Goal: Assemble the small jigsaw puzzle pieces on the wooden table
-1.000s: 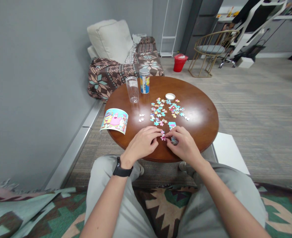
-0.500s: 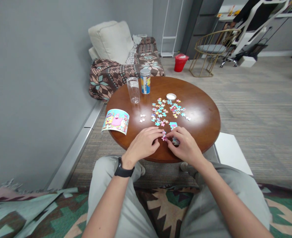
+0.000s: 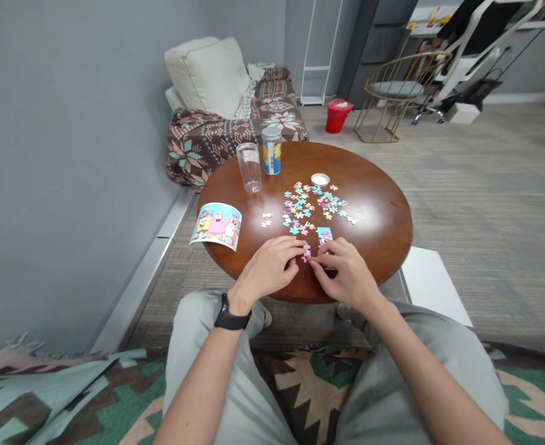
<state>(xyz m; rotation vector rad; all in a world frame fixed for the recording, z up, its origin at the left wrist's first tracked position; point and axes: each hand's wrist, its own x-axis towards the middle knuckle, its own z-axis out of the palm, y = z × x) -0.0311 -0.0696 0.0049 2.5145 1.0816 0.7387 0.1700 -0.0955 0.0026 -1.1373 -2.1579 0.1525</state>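
Observation:
On the near part of the round wooden table [image 3: 374, 185], a few pink jigsaw puzzle pieces [image 3: 306, 251] lie between my two hands. My left hand [image 3: 272, 259], a black watch on its wrist, holds them from the left with its fingertips. From the right, my right hand [image 3: 344, 266] pinches at their lower edge with thumb and fingers closed. A joined strip of puzzle [image 3: 324, 234] with a blue top lies beside my right hand, which hides its lower part. Farther back are many loose puzzle pieces [image 3: 299, 207], and a small group [image 3: 266, 220] lies left of them.
A curved picture sheet [image 3: 219, 225] overhangs the table's left edge. Behind it stand a clear plastic jar [image 3: 249, 168] and a printed can [image 3: 271, 151]. A round lid [image 3: 319, 180] lies by the loose pieces. Beyond are a red bin [image 3: 338, 116], a gold chair [image 3: 397, 89] and a seated person.
The fingers of my right hand have shifted slightly at the pink pieces, showing more of the blue-topped strip. My left hand stays in place.

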